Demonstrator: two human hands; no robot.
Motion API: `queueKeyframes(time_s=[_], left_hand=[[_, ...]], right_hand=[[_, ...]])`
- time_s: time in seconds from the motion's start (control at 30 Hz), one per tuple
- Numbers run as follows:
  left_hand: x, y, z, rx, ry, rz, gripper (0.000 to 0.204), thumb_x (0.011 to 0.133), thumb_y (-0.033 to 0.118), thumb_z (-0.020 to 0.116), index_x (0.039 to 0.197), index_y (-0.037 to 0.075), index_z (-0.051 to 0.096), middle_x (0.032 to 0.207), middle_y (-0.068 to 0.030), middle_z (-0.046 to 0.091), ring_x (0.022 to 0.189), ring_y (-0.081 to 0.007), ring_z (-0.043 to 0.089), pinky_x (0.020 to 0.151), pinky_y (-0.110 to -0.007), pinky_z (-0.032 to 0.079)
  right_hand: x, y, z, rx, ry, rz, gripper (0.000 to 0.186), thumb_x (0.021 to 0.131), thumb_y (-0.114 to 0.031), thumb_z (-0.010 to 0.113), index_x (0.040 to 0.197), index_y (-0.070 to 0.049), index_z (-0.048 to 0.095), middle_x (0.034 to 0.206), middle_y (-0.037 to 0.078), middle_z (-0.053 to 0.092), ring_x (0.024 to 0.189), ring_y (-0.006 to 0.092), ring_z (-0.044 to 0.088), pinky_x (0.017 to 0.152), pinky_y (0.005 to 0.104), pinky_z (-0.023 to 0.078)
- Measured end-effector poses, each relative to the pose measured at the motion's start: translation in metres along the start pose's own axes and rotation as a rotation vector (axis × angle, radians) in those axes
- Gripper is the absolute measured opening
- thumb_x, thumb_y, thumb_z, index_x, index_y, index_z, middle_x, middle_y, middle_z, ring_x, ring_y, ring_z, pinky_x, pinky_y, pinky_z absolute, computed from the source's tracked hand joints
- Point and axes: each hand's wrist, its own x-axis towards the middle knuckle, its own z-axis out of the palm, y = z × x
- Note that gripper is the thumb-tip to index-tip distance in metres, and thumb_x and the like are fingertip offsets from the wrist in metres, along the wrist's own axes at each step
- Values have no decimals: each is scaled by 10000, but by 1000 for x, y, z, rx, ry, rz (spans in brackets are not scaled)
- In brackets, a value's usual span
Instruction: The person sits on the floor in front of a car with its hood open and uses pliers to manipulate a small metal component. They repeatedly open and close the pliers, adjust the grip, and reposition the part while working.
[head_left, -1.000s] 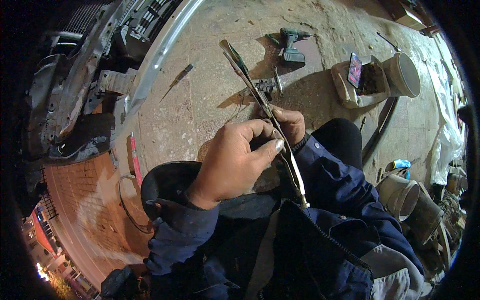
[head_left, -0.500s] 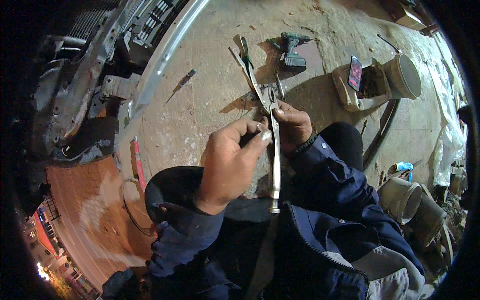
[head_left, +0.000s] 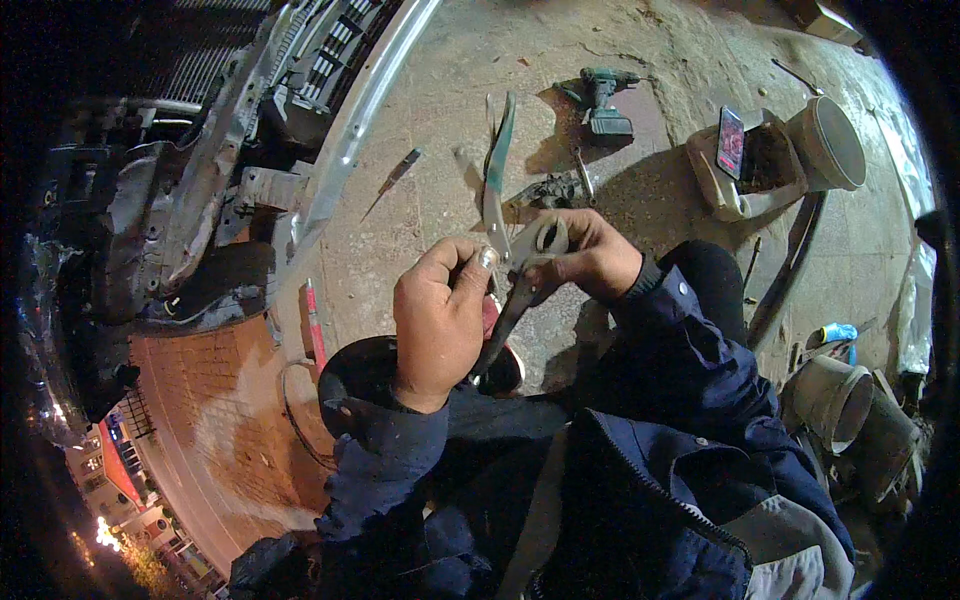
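Note:
A pair of worn locking pliers point(head_left: 495, 205) lies across my two hands in front of my lap. My right hand point(head_left: 590, 255) grips them close to the jaws, thumb on top. One handle reaches down-left toward my knee, while a greenish lever points away from me. My left hand point(head_left: 440, 315) is closed in a pinch beside the pliers' pivot, with a shiny smear at the thumb tip. Whatever sits between its fingertips is too hidden to name. Just beyond the pliers, a dark metal part point(head_left: 553, 188) and a small wrench point(head_left: 585, 178) lie on the ground.
A cordless drill point(head_left: 607, 110) and a screwdriver point(head_left: 396, 178) lie farther off. At right stand a cut-open container point(head_left: 735, 208) with a phone point(head_left: 731, 143) on it, a bucket point(head_left: 835, 140) and a hose point(head_left: 785, 270). Vehicle bodywork point(head_left: 190, 200) fills the left, near a red stick point(head_left: 315, 325).
The pliers have turned: the long handle swung from pointing straight at me to down-left, and the jaws tipped right. My right hand rolled with them. The whole view shifted slightly.

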Motion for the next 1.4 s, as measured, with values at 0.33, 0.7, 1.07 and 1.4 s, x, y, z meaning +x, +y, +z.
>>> queueKeyframes(time_s=[0.33,0.7,1.07,1.4], left_hand=[[-9,14,-11,-322,-159,-153,122,1067,81,719,1068,-37,752,919,-10,739,836,-67,648,755,-246,535],[-14,30,-14,-135,-373,118,89,976,24,778,1057,-13,776,986,-108,774,934,-187,723,865,-315,548],[-11,27,-24,-205,-383,208,74,943,26,771,1013,4,773,905,-155,770,838,-266,755,766,-354,537],[-9,28,-24,-136,-473,224,68,954,27,784,996,-17,753,894,-119,723,840,-224,700,792,-338,535]], right_hand=[[-6,18,-10,503,12,-91,453,879,-31,783,1312,8,655,1080,191,789,936,321,793,806,448,674],[-9,16,-19,420,-125,-105,679,740,-120,863,1352,59,631,981,206,769,882,328,757,862,472,610],[-1,18,-7,534,-205,-94,331,752,-125,800,972,-76,558,852,194,682,742,375,691,683,498,570],[-3,14,-2,445,-166,-91,330,739,-151,805,936,-81,549,814,182,667,679,312,632,633,439,508]])
